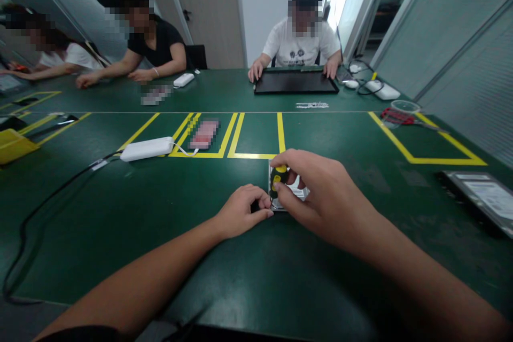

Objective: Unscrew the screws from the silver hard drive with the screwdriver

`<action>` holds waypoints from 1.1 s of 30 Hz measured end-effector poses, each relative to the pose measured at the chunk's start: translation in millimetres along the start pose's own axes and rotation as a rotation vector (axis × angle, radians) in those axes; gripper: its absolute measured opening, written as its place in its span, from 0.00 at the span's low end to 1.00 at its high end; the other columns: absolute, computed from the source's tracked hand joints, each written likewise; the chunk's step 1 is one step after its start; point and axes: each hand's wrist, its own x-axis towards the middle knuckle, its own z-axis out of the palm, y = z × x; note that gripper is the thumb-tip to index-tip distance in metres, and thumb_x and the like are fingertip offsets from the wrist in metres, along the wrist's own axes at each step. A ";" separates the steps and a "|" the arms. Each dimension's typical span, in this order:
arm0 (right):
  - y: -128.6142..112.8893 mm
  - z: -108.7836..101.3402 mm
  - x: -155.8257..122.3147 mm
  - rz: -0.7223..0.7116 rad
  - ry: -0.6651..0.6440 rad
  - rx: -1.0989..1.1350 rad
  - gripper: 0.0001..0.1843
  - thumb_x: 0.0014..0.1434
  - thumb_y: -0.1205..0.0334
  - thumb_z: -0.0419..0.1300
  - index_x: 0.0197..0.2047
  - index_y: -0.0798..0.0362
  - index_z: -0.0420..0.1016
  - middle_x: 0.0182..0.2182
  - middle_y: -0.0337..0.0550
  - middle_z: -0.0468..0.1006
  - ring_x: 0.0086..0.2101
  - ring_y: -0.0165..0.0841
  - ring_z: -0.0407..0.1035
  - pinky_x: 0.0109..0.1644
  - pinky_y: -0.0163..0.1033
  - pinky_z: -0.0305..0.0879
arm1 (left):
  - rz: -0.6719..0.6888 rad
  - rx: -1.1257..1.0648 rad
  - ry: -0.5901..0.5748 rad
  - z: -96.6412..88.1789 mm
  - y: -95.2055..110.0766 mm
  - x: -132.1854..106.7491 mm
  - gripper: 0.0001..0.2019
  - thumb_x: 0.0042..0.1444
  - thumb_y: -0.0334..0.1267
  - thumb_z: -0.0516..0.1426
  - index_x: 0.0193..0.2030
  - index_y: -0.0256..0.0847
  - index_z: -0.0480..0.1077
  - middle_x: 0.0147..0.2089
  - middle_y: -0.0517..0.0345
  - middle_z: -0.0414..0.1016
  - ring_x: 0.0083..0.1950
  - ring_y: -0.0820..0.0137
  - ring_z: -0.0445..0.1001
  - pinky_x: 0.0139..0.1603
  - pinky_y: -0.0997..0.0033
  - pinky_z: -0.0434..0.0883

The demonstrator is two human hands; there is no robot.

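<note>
While gripped upright, the screwdriver (277, 177) sits inside the right hand (320, 187).

The table (160, 224) is showing a dark green matt mat, faintly scuffed and reflecting soft light near the front edge, with yellow tape lines (280, 133) lying flat on it. The right hand (320, 192) is gripping a screwdriver (277, 177) whose handle is looking like yellow and black plastic. Under it, a small flat unit (294, 195) is presenting as bare, shiny metal. The white adapter (146, 148) is appearing as smooth, slightly glossy plastic. The far tray (294, 83) is looking black and smooth, with a dull sheen.
</note>
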 end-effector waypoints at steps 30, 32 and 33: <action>7.9 3.8 3.0 -0.048 0.125 0.024 0.08 0.60 0.63 0.64 0.41 0.56 0.72 0.35 0.38 0.70 0.35 0.27 0.63 0.38 0.33 0.56 | -0.046 -0.079 -0.046 -3.9 2.0 0.1 0.05 0.57 0.37 0.62 0.34 0.40 0.71 0.34 0.62 0.74 0.39 0.68 0.71 0.44 0.68 0.65; 8.0 4.3 2.5 -0.035 0.132 0.004 0.09 0.60 0.62 0.65 0.40 0.56 0.72 0.35 0.39 0.70 0.35 0.28 0.63 0.38 0.33 0.56 | -0.049 -0.081 -0.048 -4.0 2.0 0.0 0.05 0.57 0.37 0.62 0.34 0.40 0.71 0.34 0.62 0.74 0.39 0.68 0.71 0.44 0.68 0.65; 8.2 4.8 2.4 -0.031 0.135 -0.007 0.09 0.60 0.61 0.65 0.40 0.56 0.72 0.35 0.38 0.70 0.35 0.28 0.63 0.38 0.33 0.56 | -0.049 -0.080 -0.048 -3.9 1.8 -0.1 0.05 0.57 0.37 0.62 0.35 0.40 0.71 0.34 0.62 0.74 0.39 0.68 0.71 0.44 0.68 0.65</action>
